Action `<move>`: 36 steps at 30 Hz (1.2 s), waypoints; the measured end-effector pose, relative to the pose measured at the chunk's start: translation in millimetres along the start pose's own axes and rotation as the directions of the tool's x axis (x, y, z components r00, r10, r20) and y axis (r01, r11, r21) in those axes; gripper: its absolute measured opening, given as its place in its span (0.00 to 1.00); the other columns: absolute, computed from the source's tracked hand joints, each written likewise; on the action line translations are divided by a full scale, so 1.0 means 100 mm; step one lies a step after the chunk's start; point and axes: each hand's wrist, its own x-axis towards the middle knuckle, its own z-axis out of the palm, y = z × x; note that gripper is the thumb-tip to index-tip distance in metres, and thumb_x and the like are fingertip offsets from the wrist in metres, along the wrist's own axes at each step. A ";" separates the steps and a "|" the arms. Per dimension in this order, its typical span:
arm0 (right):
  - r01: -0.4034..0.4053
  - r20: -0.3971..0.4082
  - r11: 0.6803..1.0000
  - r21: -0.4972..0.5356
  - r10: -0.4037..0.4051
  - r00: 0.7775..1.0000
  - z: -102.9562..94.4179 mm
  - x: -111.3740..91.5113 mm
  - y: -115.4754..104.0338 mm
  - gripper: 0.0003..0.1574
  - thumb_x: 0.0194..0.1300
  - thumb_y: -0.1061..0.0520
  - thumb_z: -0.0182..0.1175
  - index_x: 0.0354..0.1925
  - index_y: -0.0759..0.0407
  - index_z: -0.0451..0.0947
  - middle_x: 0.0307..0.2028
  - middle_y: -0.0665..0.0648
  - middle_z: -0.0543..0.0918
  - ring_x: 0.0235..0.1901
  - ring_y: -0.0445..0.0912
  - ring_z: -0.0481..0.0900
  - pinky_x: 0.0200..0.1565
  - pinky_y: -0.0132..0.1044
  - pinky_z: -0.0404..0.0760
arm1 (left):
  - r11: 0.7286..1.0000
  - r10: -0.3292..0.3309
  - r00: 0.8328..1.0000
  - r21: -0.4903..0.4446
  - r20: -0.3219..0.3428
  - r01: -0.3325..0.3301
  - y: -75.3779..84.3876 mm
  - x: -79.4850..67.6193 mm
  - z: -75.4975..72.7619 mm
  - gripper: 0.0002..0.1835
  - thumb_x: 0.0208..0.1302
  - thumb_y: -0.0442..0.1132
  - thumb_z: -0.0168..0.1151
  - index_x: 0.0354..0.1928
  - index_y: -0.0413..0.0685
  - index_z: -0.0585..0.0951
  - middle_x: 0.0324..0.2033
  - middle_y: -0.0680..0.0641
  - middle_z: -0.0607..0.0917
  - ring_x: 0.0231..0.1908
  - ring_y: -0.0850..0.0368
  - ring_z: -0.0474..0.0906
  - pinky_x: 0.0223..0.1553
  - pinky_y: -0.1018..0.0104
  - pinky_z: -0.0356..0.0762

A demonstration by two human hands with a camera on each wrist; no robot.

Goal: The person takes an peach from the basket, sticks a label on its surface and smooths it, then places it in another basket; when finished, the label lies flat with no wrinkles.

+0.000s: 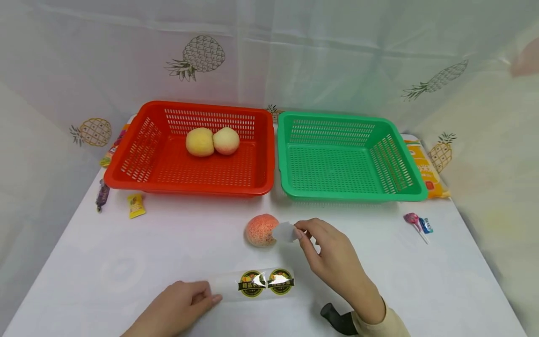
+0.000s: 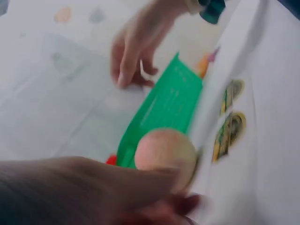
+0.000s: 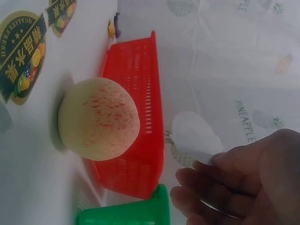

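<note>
My right hand (image 1: 332, 257) pinches a small whitish sticker (image 1: 284, 232) between thumb and fingertips. The sticker's left edge overlaps a pink-red peach (image 1: 260, 230) on the table; touching or apart, I cannot tell. In the right wrist view the pale rounded sticker (image 3: 194, 133) extends from the thumb, beside the peach (image 3: 98, 119). Nearer the front, my left hand (image 1: 178, 304) holds the left end of a clear sticker strip (image 1: 227, 285) between thumb and fingers. Two round black-and-gold fruit labels (image 1: 266, 282) remain at its right end. The left wrist view is blurred.
A red basket (image 1: 189, 189) at the back left contains two peaches (image 1: 212, 141). Beside it stands a green basket (image 1: 351, 194). Wrapped candies (image 1: 136, 206) lie at left, a lollipop (image 1: 412, 219) at right. A black curved object (image 1: 337, 319) sits by the right wrist.
</note>
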 end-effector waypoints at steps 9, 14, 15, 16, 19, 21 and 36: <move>-0.028 0.028 0.997 0.068 0.027 0.999 0.02 -0.01 0.07 0.10 0.62 0.58 0.53 0.43 0.54 0.75 0.31 0.43 0.76 0.30 0.34 0.71 0.30 0.25 0.70 | 0.796 0.604 0.760 0.233 -0.240 -0.559 0.46 0.69 -0.21 0.43 0.47 0.52 0.66 0.65 0.61 0.56 0.60 0.57 0.59 0.59 0.62 0.57 0.54 0.63 0.66; -0.043 0.029 0.994 0.102 0.040 0.999 0.04 -0.01 0.11 0.15 0.62 0.59 0.53 0.48 0.56 0.73 0.32 0.43 0.77 0.32 0.34 0.74 0.33 0.30 0.73 | 0.761 0.643 0.764 0.159 -0.059 -0.629 0.48 1.09 -0.28 0.47 0.46 0.49 0.68 0.67 0.62 0.51 0.65 0.53 0.54 0.64 0.56 0.50 0.59 0.55 0.59; -0.049 0.031 0.993 0.108 0.046 0.998 0.04 -0.01 0.11 0.15 0.62 0.59 0.52 0.49 0.56 0.72 0.32 0.44 0.77 0.32 0.34 0.74 0.33 0.30 0.73 | 0.768 0.635 0.772 0.129 -0.035 -0.627 0.46 1.15 -0.28 0.47 0.46 0.49 0.68 0.66 0.63 0.52 0.64 0.54 0.56 0.63 0.58 0.52 0.59 0.55 0.60; -0.054 0.032 0.992 0.117 0.051 0.998 0.04 -0.01 0.12 0.16 0.63 0.59 0.52 0.50 0.56 0.71 0.31 0.44 0.77 0.32 0.34 0.74 0.34 0.29 0.73 | 0.778 0.625 0.780 0.095 -0.018 -0.621 0.44 1.21 -0.27 0.46 0.45 0.48 0.69 0.66 0.64 0.54 0.62 0.56 0.59 0.62 0.59 0.54 0.58 0.56 0.61; -0.062 0.021 0.988 0.141 0.060 0.998 0.04 -0.01 0.12 0.17 0.63 0.59 0.51 0.51 0.56 0.71 0.32 0.44 0.77 0.32 0.34 0.73 0.34 0.27 0.72 | 0.804 0.594 0.804 0.016 -0.018 -0.594 0.39 1.33 -0.25 0.42 0.43 0.50 0.70 0.61 0.68 0.59 0.55 0.63 0.65 0.57 0.66 0.60 0.55 0.59 0.64; -0.046 -0.015 0.987 0.152 0.049 0.999 0.03 -0.01 0.12 0.16 0.63 0.61 0.51 0.50 0.56 0.71 0.32 0.45 0.77 0.32 0.34 0.73 0.35 0.25 0.71 | 0.818 0.571 0.820 -0.052 -0.036 -0.573 0.38 1.36 -0.22 0.39 0.41 0.52 0.71 0.57 0.70 0.62 0.51 0.65 0.66 0.54 0.68 0.61 0.53 0.61 0.65; 0.452 -0.466 0.888 -0.089 -0.438 0.769 -0.15 0.25 -0.26 0.15 0.62 0.69 0.44 0.42 0.72 0.75 0.37 0.62 0.82 0.36 0.50 0.79 0.44 0.33 0.76 | 0.678 0.494 0.868 -0.650 0.055 -0.344 0.78 0.93 -0.33 0.21 0.65 0.47 0.48 0.57 0.61 0.57 0.47 0.47 0.70 0.41 0.50 0.68 0.32 0.63 0.70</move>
